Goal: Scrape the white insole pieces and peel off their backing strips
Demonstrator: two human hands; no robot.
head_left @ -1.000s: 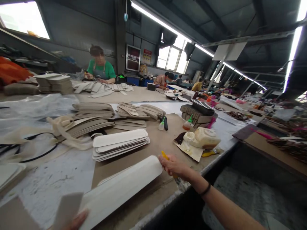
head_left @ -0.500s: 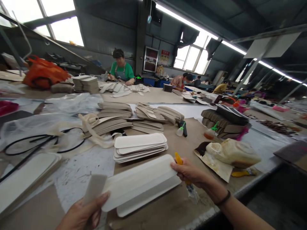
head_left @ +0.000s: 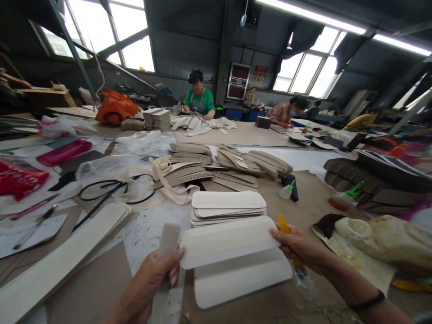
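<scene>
Between my two hands is a long white panel [head_left: 229, 243] with rounded corners, tilted above the table. My left hand [head_left: 150, 276] pinches its left end under the thumb and also holds a pale, flat strip [head_left: 169, 238] that sticks up. Gripping the right end, my right hand [head_left: 300, 247] also keeps a yellow-handled brush [head_left: 283, 223] in its fingers, bristles down. Below the held panel, a second white panel [head_left: 243, 283] lies on the table. Just behind stands a stack of similar white panels [head_left: 227, 202].
Grey-brown piles of cut pieces [head_left: 189, 171] lie farther back. A small green-tipped bottle [head_left: 286, 191] stands right of them. At right are a stained plastic jug [head_left: 388, 238] and a dark stack [head_left: 371, 180]. Long white strips [head_left: 67, 265] lie left. A person in green [head_left: 199, 101] sits opposite.
My view has swung left, so the scene sits farther right. Both hands still hold the panel, now raised a little more apart from the one beneath.
</scene>
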